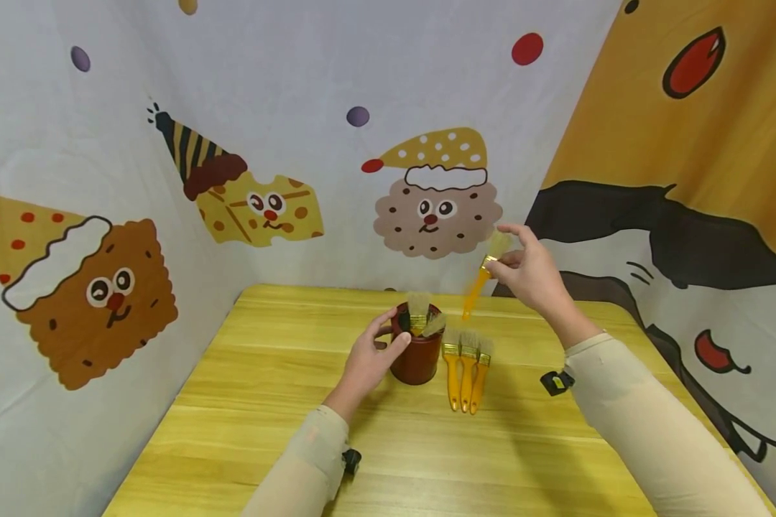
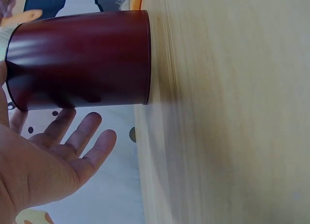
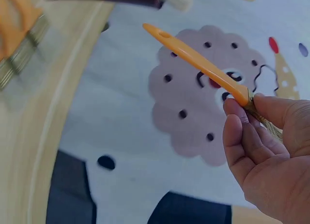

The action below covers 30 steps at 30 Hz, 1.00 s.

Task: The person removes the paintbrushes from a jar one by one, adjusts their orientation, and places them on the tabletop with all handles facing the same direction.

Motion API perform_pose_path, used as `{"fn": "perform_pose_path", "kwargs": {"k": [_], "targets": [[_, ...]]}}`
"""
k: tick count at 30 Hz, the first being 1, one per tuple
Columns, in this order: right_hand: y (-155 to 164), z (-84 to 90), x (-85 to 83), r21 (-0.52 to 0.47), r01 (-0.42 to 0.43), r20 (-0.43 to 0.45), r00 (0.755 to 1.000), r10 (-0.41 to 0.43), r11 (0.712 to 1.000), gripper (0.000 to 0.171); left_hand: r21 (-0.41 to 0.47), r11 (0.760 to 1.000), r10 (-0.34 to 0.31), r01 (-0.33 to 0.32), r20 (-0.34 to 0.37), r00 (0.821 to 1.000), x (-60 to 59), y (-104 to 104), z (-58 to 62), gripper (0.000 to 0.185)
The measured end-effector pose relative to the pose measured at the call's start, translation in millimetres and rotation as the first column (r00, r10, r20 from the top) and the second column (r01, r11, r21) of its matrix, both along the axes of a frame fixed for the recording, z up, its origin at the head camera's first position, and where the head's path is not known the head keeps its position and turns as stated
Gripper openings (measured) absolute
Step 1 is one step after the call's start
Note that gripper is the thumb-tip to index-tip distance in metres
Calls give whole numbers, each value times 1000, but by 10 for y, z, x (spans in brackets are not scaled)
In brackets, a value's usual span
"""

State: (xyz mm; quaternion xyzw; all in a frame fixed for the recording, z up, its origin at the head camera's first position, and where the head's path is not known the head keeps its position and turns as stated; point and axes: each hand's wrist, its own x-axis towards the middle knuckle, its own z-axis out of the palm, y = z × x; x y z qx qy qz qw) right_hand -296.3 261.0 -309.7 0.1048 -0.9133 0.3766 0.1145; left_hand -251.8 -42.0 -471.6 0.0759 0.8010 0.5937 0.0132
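A small paintbrush with an orange plastic handle and pale bristles (image 1: pixel 485 276) is pinched at its metal ferrule by the right hand (image 1: pixel 530 273), the fingers (image 3: pixel 242 137) closed on it, and is held in the air with the handle pointing down towards 7 o'clock, above the far part of the desk. At 8 o'clock from that brush a dark red cylindrical pot (image 1: pixel 417 348) stands upright near the middle of the yellow wooden desk (image 1: pixel 265 402), with two more pale-bristled brushes (image 1: pixel 422 316) seen standing in it, bristles up. The left hand (image 1: pixel 371 355) is placed at the pot's 9 o'clock side, with the thumb at the rim and the fingers (image 2: pixel 80 134) spread and relaxed beside the wall; whether the pot is truly touched cannot be told. Just beside the pot at 3 o'clock, three orange-handled brushes (image 1: pixel 465 366) are laid flat side by side, bristles pointing away. The desk is enclosed by a white cloth backdrop printed with cartoon biscuits (image 1: pixel 433 208).
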Motion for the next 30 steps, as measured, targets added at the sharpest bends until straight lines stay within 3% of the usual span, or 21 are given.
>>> {"fn": "perform_pose_path", "kwargs": {"k": [6,12,20,25,30], "targets": [[268,-155,37,61,48,39,998,-50,997,73,7,1000,-5,5,-8,1000,-6,6,10,63],[450,-287,39,104,39,39,998,-43,994,73,2,1000,-3,3,-19,1000,-12,7,14,62],[590,-427,62,120,22,138,990,-39,993,75,4,1000,1,-1,-22,1000,-19,12,-3,62],[666,-580,80,75,-14,238,971,-4,997,78,-5,1000,14,-14,-9,1000,-21,21,-5,62],[742,-784,115,-3,-48,358,932,46,999,81,0,1000,8,-8,-12,1000,-12,16,2,62]]}}
